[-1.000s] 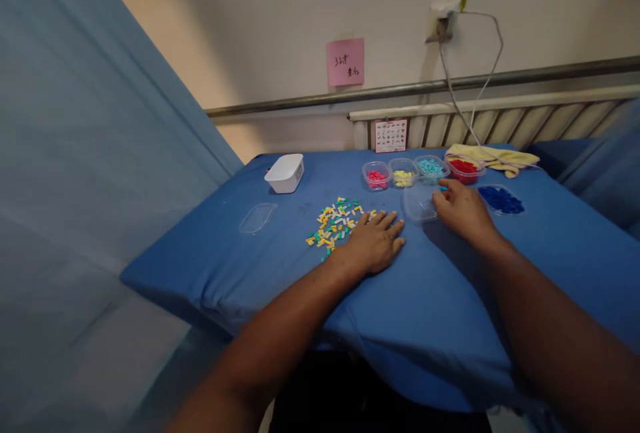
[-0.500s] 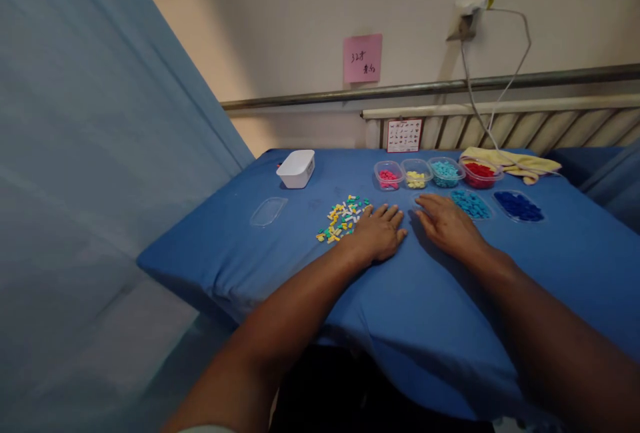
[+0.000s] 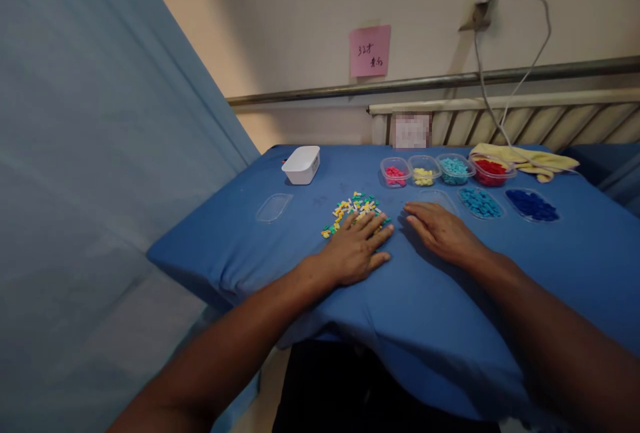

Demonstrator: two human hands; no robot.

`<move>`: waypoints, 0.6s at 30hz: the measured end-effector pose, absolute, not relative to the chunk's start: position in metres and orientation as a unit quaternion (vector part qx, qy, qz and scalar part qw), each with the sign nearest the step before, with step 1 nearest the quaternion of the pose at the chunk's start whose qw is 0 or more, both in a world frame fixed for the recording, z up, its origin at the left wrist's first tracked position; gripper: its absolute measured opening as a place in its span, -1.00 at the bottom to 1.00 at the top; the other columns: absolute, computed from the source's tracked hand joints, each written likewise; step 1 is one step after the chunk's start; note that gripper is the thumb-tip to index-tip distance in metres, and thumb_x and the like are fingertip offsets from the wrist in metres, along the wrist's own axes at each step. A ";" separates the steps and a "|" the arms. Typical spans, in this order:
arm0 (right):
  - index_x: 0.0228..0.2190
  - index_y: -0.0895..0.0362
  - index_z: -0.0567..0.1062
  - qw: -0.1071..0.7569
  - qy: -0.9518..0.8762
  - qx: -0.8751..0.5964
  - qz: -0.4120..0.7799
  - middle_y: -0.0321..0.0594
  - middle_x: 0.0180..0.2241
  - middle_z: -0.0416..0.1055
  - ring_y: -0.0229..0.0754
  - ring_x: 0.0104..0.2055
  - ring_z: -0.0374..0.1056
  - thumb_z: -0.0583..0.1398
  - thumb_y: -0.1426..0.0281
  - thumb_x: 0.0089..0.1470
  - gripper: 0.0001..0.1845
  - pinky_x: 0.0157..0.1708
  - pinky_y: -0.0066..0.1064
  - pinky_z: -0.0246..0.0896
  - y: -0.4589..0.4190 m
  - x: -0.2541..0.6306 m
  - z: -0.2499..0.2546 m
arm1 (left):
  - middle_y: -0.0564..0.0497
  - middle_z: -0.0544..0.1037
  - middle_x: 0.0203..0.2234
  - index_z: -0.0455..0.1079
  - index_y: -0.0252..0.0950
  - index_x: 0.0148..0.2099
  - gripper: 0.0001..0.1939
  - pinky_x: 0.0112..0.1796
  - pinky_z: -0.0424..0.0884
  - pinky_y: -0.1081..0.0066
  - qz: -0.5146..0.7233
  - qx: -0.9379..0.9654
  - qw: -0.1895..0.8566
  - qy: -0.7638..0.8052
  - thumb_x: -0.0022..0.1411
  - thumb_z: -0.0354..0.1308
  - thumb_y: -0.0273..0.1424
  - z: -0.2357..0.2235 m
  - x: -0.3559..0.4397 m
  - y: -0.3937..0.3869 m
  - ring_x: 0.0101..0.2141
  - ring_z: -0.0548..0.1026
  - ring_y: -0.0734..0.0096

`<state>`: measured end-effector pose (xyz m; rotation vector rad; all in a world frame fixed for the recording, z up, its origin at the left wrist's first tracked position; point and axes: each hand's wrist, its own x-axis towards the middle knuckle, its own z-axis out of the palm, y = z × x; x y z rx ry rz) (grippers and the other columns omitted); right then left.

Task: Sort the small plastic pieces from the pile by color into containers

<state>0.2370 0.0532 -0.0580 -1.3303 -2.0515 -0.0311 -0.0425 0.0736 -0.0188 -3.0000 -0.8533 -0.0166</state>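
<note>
My left hand (image 3: 356, 252) lies flat with its fingers spread, the fingertips over the near edge of a loose pile of small yellow, green and white pieces (image 3: 345, 210). Part of that pile is hidden beneath the fingers. To the right of the pile, my right hand (image 3: 439, 230) rests tilted on its side, fingers stretched out and holding nothing. Its fingertips point at the pile but stay apart from it. Just behind the right hand lies a clear plastic lid (image 3: 440, 198), partly covered by it. Both hands are on the blue cloth (image 3: 310, 286).
At the back stand clear tubs of pink (image 3: 395, 175), yellow (image 3: 424, 176), light blue (image 3: 455, 170) and red pieces (image 3: 491, 172). Before them lie teal (image 3: 480, 202) and dark blue pieces (image 3: 532, 205). A white box (image 3: 301, 166), clear lid (image 3: 275, 207) and yellow cloth (image 3: 545, 161) surround the pile.
My left hand has moved left and nearer me, its fingers spreading wider. My right hand has shifted slightly left. The pile's right side looks more gathered, and the view has tilted a little.
</note>
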 end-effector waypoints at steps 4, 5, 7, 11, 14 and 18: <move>0.17 0.17 0.62 0.317 -0.807 -0.498 0.014 0.10 0.15 0.63 0.16 0.19 0.57 0.05 0.23 0.52 -0.53 0.25 0.10 0.47 0.051 0.229 -0.058 | -0.18 0.05 0.59 0.09 -0.17 0.64 -0.21 0.51 -0.10 -0.11 -0.029 -0.946 0.028 -0.322 0.61 -0.21 0.14 -0.021 -0.069 0.116 0.56 0.05 -0.02; 0.17 0.16 0.62 0.311 -0.810 -0.497 0.019 0.09 0.14 0.64 0.15 0.17 0.58 0.05 0.23 0.52 -0.54 0.23 0.09 0.48 0.050 0.228 -0.058 | -0.19 0.05 0.60 0.10 -0.17 0.64 -0.20 0.51 -0.09 -0.12 -0.029 -0.941 0.024 -0.338 0.60 -0.21 0.16 -0.021 -0.073 0.126 0.56 0.06 -0.05; 0.15 0.13 0.63 0.304 -0.814 -0.495 0.027 0.07 0.13 0.65 0.14 0.15 0.59 0.06 0.24 0.52 -0.55 0.20 0.07 0.50 0.050 0.226 -0.058 | -0.22 0.04 0.60 0.14 -0.20 0.62 -0.18 0.50 -0.05 -0.13 -0.030 -0.926 0.011 -0.377 0.59 -0.24 0.17 -0.020 -0.079 0.143 0.55 0.10 -0.09; 0.14 0.11 0.64 0.295 -0.817 -0.494 0.035 0.04 0.12 0.66 0.10 0.14 0.59 0.07 0.26 0.51 -0.58 0.18 -0.01 0.51 0.050 0.224 -0.057 | -0.25 0.17 0.55 0.16 -0.33 0.60 -0.17 0.50 0.00 0.05 -0.043 -0.900 -0.037 -0.432 0.62 -0.36 0.10 -0.020 -0.076 0.166 0.56 0.08 0.05; 0.15 0.12 0.64 0.288 -0.813 -0.506 0.023 0.04 0.12 0.65 0.10 0.16 0.58 0.07 0.27 0.50 -0.57 0.21 -0.04 0.48 0.052 0.228 -0.058 | -0.26 0.22 0.53 0.18 -0.36 0.59 -0.18 0.50 0.01 0.05 -0.044 -0.886 -0.046 -0.460 0.63 -0.37 0.07 -0.016 -0.058 0.172 0.56 0.06 0.07; 0.14 0.20 0.64 0.276 -0.765 -0.580 -0.048 0.18 0.20 0.59 0.26 0.23 0.52 0.10 0.24 0.46 -0.54 0.26 0.13 0.41 0.057 0.247 -0.062 | -0.30 0.04 0.59 0.17 -0.31 0.60 -0.16 0.48 0.04 -0.07 -0.033 -0.895 -0.046 -0.443 0.61 -0.32 0.14 -0.008 -0.023 0.161 0.56 0.07 -0.11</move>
